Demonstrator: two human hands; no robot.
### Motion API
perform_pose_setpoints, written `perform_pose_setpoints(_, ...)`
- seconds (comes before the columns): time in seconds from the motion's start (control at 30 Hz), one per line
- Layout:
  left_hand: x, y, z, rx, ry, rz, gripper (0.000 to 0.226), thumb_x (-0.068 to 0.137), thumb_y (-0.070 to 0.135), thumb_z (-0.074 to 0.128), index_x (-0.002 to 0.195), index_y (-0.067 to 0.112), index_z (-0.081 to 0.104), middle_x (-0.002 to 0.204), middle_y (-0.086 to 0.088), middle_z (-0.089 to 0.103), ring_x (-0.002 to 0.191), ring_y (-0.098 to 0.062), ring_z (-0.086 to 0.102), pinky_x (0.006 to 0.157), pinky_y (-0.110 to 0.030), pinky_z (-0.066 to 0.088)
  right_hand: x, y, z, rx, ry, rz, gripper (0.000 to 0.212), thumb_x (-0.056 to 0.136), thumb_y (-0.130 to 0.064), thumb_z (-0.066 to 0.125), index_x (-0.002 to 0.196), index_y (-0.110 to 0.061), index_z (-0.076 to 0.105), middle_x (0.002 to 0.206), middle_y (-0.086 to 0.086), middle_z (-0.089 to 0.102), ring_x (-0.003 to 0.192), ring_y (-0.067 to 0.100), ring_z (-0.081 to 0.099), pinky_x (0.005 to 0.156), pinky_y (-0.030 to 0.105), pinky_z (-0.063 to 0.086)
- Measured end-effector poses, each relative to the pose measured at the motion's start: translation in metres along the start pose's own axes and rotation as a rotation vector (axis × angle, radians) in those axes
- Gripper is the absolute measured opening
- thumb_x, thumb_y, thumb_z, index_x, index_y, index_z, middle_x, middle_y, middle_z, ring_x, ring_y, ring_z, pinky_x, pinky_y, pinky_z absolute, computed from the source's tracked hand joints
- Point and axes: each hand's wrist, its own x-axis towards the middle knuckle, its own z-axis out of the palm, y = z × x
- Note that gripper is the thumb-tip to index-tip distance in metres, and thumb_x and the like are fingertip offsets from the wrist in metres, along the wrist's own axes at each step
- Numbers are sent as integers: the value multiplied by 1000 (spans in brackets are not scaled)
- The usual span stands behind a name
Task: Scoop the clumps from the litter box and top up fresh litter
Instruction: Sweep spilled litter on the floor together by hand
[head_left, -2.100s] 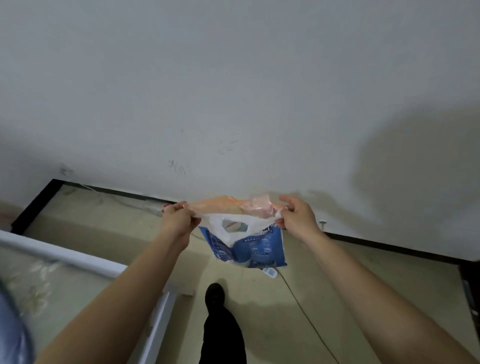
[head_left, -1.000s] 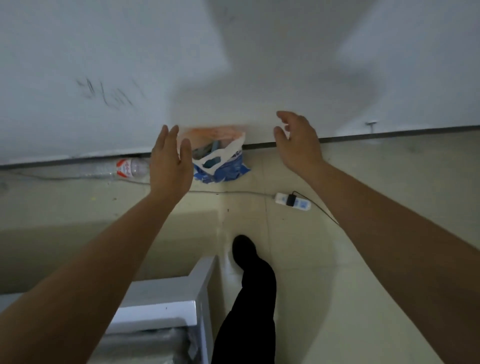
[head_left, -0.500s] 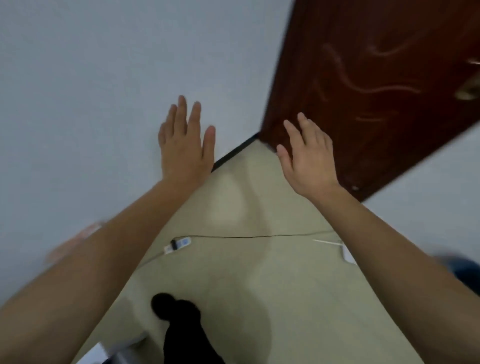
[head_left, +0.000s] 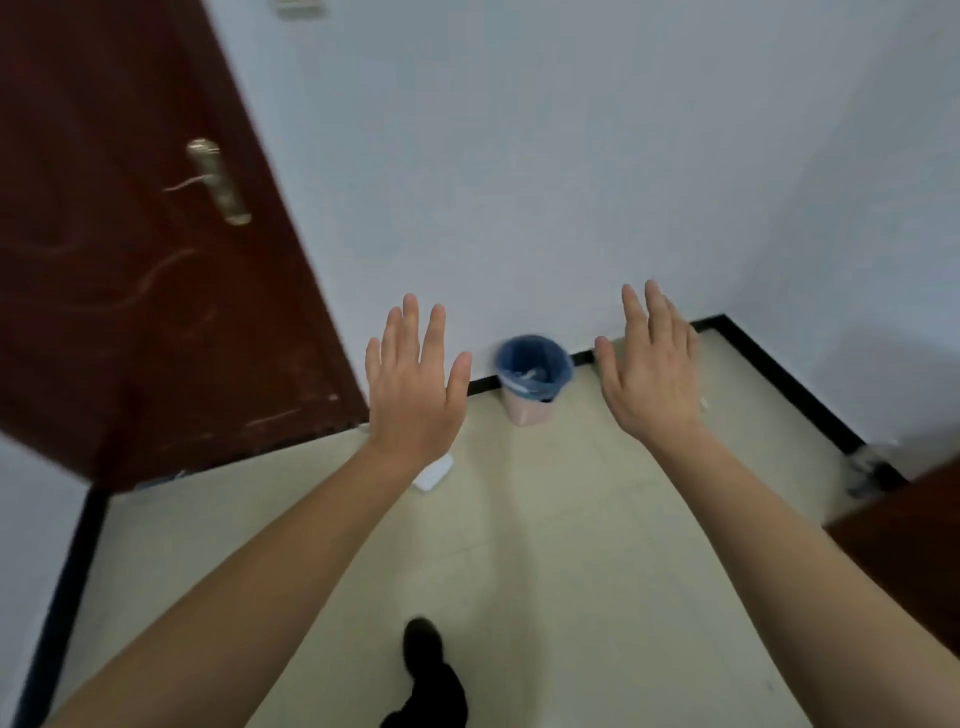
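Beige floor tiles (head_left: 571, 519) below, white wall (head_left: 519, 182) ahead and to the right, with black skirting (head_left: 779, 379) along the foot of it. Dark red-brown wooden door (head_left: 130, 260) at the left, slanted in the view, with a brass lever handle (head_left: 218, 182) on its face.

Raised in front of the body, left hand (head_left: 415, 384): back toward the camera, fingers straight and a little spread, gripping nothing and touching nothing. At about the same height, right hand (head_left: 652, 374): fingers straight and close together, thumb apart, released as well and without any load. Both forearms bare, reaching forward from the lower corners of the view.

Small round bin (head_left: 532, 410) on the floor against the wall, seen between the two hands and well apart from both. Pale pink body, blue liner bag (head_left: 519, 358) folded over the rim, something white inside, too blurred to name.

Small white flat object (head_left: 434, 475) on the floor, partly hidden behind the left wrist; not possible to say what. Black shoe (head_left: 423, 642) with a dark trouser leg at the bottom middle, on the tiles. Brown wooden corner (head_left: 909, 530) of some furniture or another door at the right edge, with grey blurred clutter (head_left: 865, 467) beside it in the corner of the room.

Place of the litter box: cannot tell from this view.
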Motion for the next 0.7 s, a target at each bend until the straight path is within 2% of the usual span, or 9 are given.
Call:
perform_pose_setpoints(0.13,48,50,74,-36,-136,141,62,99,47,27,151,13,32,160,-17,21,146,-34,22,113,-56,26,4,85,13,-79,-84,188,62,103,-42,38,156,-13,22,162,15,19,146,34,24,117,50,22)
perform_pose_setpoints(0.23,106,74,117,-25,-205,272,62,99,47,26,150,11,32,159,-20,21,146,-38,22,111,-59,28,40,132,22,-172,-144,212,63,103,-44,36,157,-16,19,163,13,16,148,32,22,118,48,19)
perform_pose_setpoints(0.33,177,93,155,-1,-246,378,66,99,50,19,152,11,28,160,-20,16,147,-38,16,113,-59,21,95,171,33,-258,-213,219,63,103,-45,34,157,-16,18,163,13,17,149,31,18,118,48,19)
perform_pose_setpoints(0.53,275,152,228,80,-327,345,64,101,49,19,155,15,20,162,-17,9,148,-36,8,116,-59,12,173,234,58,-286,-285,284,62,103,-47,30,157,-18,18,164,11,14,150,29,15,119,45,17)
perform_pose_setpoints(0.7,323,210,297,111,-430,393,68,98,53,6,156,17,3,163,-14,-5,150,-32,-6,119,-56,3,207,302,98,-214,-341,318,61,103,-49,30,156,-20,19,164,11,16,150,28,17,118,45,19)
